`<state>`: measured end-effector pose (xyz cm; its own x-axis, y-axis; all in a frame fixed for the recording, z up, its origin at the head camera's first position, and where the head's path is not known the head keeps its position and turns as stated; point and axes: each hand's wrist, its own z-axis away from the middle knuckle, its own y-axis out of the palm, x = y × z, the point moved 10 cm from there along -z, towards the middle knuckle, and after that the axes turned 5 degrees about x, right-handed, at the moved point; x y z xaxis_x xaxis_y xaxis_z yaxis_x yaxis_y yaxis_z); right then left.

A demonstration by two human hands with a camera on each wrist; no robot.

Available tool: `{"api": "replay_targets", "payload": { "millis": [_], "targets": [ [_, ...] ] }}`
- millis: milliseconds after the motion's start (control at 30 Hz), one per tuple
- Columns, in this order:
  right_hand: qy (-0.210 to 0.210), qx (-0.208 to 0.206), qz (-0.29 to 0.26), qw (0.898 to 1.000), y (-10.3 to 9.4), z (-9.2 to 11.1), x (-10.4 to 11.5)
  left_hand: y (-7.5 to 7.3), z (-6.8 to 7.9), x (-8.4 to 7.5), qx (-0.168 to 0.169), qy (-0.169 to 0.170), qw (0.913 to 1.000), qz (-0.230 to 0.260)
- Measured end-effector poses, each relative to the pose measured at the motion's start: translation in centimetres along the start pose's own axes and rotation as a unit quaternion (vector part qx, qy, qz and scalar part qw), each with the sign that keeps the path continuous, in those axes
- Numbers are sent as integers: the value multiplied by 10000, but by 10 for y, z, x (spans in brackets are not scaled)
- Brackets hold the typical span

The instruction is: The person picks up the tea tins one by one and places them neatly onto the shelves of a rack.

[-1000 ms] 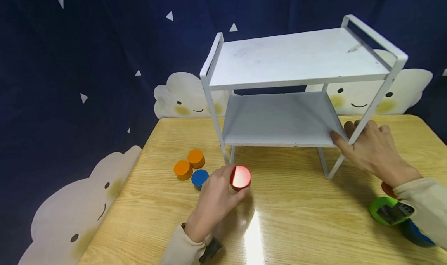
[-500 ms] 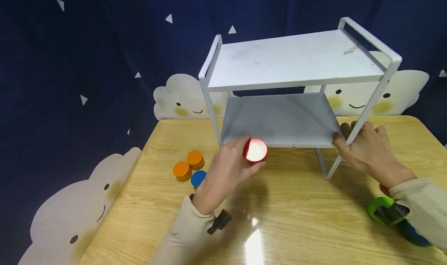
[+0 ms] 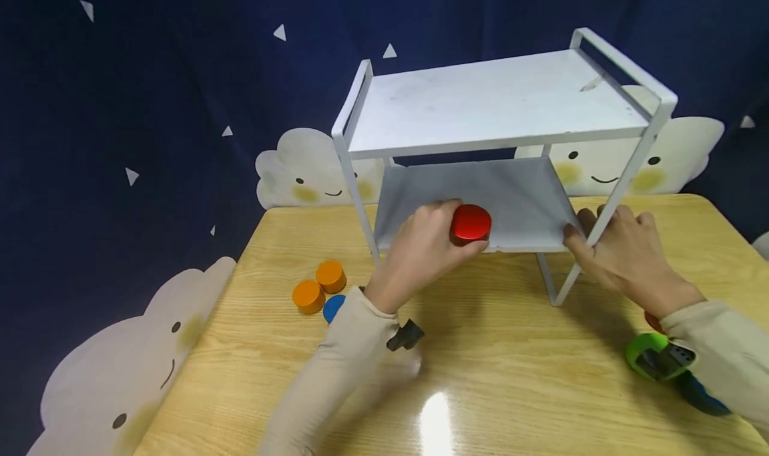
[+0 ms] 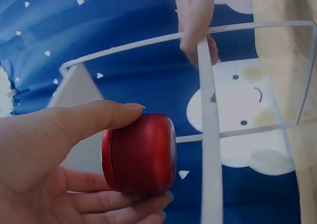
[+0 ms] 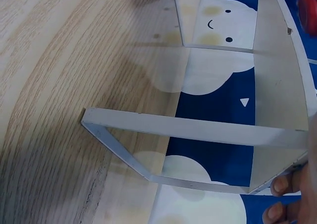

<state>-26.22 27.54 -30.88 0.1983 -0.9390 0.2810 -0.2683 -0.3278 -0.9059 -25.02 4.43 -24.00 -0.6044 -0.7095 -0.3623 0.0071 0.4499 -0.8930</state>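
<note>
A small red round tin (image 3: 471,222) is in my left hand (image 3: 428,242), gripped by its sides between thumb and fingers. It overlaps the front part of the lower board (image 3: 531,182) of a white two-tier rack (image 3: 498,102). From the left wrist view, the tin (image 4: 141,154) lies close to a white bar of the rack (image 4: 212,135), the thumb (image 4: 104,115) along one side and fingers below. My right hand (image 3: 631,259) grips the rack's right side at the lower board, its thumb in front. Its fingertips (image 5: 282,184) curl at the board's edge in the right wrist view.
Two orange round tins (image 3: 308,296) and a partly covered blue one (image 3: 333,306) stand on the wooden table (image 3: 510,362) at left. Under my right forearm are a green round object (image 3: 641,350), a dark blue one (image 3: 699,397) and a sliver of red. A dark blue curtain (image 3: 180,55) hangs behind.
My left hand has carried the red tin up and to the right, from in front of the rack's left leg to the lower board. The right hand keeps its hold on the rack.
</note>
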Motion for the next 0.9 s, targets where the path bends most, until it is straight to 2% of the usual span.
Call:
{"api": "replay_targets", "payload": {
  "millis": [133,267,467,700,900],
  "targets": [
    [51,50,33,10000,-2,3,-2,12,-22,-9,158,39,9999,1],
    [32,63,67,10000,-2,3,-1,22,-36,-11,273,-41,9995,-140],
    [-32,2,91,10000,-1,3,4,32,-44,-19,356,8,9991,-227],
    [-67,-46,65,9999,-2,3,6,44,-51,-42,441,327,9984,131],
    [-22,-79,-63,9999,-1,4,4,53,-60,-54,508,330,9981,-131]
  ]
}}
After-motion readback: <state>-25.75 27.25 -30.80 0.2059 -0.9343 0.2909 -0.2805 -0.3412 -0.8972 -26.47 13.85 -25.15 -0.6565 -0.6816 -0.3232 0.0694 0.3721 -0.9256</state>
